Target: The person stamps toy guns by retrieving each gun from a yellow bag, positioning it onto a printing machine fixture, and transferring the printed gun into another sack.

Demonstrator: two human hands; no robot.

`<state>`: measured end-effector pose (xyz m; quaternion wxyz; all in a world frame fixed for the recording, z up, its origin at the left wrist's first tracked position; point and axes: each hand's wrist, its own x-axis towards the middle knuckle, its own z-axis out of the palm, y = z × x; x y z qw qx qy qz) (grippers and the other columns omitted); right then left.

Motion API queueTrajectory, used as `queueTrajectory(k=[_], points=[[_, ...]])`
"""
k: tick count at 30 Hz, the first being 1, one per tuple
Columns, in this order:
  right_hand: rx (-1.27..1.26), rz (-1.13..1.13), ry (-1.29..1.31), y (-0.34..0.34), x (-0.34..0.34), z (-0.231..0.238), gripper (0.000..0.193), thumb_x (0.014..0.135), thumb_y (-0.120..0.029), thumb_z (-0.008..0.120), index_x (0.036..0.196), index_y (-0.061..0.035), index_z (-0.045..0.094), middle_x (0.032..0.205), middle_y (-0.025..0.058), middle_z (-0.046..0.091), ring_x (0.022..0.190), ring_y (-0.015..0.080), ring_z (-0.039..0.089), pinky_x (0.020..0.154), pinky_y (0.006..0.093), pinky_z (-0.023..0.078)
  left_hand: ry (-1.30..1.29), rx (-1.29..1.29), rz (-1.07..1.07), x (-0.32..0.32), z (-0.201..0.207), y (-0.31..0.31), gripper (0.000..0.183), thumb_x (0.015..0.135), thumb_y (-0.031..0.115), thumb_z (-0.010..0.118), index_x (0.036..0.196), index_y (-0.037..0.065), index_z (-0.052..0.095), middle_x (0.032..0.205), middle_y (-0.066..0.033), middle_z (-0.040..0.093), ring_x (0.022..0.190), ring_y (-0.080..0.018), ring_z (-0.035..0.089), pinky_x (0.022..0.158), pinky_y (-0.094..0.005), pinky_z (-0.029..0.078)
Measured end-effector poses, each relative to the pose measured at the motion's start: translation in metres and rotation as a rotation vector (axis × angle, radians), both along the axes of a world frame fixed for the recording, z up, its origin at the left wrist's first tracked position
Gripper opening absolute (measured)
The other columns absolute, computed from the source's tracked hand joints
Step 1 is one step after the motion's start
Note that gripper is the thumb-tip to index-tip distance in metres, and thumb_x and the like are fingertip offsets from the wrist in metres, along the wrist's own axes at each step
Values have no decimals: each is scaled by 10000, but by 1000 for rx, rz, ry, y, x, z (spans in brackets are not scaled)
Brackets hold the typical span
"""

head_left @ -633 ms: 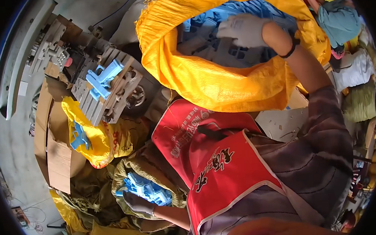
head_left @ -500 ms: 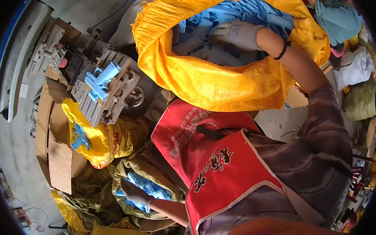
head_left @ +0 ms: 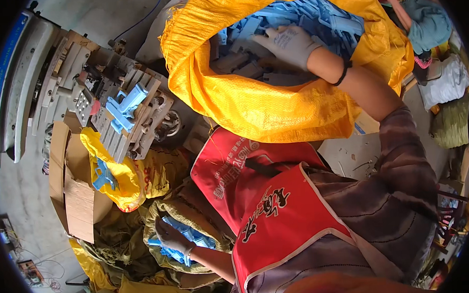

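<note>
My left hand [head_left: 174, 239], in a grey glove, is down in an olive woven sack [head_left: 154, 211] among light-blue plastic toy pistol pieces [head_left: 194, 237]. Its fingers curl over one of them, whose end sticks out past the glove; the fingertips are partly hidden. Further up and to the right, my right hand [head_left: 292, 47], also gloved, reaches into a large yellow woven sack [head_left: 275, 110] full of similar blue pieces [head_left: 339, 21]. Its fingers are stretched and apart above the heap, with nothing visible in them.
A blue toy pistol [head_left: 126, 107] lies on a slatted metal fixture [head_left: 119, 144] at left. Below it are an open cardboard box [head_left: 78, 202] and a small yellow bag [head_left: 128, 186] with another blue piece. At upper right, another person's arm [head_left: 397, 5] shows beside piled sacks.
My right hand has shifted slightly left and its fingers have spread. My left hand stays in the olive sack. Another person's arm has come into view at upper right.
</note>
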<state>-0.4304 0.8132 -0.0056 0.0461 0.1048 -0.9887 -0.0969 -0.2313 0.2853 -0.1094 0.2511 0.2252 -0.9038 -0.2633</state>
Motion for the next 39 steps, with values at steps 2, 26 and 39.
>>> queueTrajectory(k=[2,26,39], points=[[11,-125,-62,6,-2,-7,615,881,-491,530,1392,-177,398,1145,131,589,1062,328,596,884,449,461,-5,-72,-92,-16,-4,0,277,967,160,531,1113,-39,657,1081,-138,691,952,-231,668,852,-325,515],[-1172,284,-188,-25,7,83,436,961,-84,476,1382,14,419,1350,84,491,1165,141,492,1007,251,362,321,-324,-682,-243,119,54,355,778,132,684,1116,32,631,1098,-169,648,1029,-339,606,887,-393,477],[-884,820,38,-166,-119,40,451,899,-75,544,1345,-109,484,1213,135,534,1132,278,530,1001,346,405,474,59,-297,-184,95,20,290,840,64,666,1125,16,636,1081,-119,686,956,-198,672,828,-307,534]])
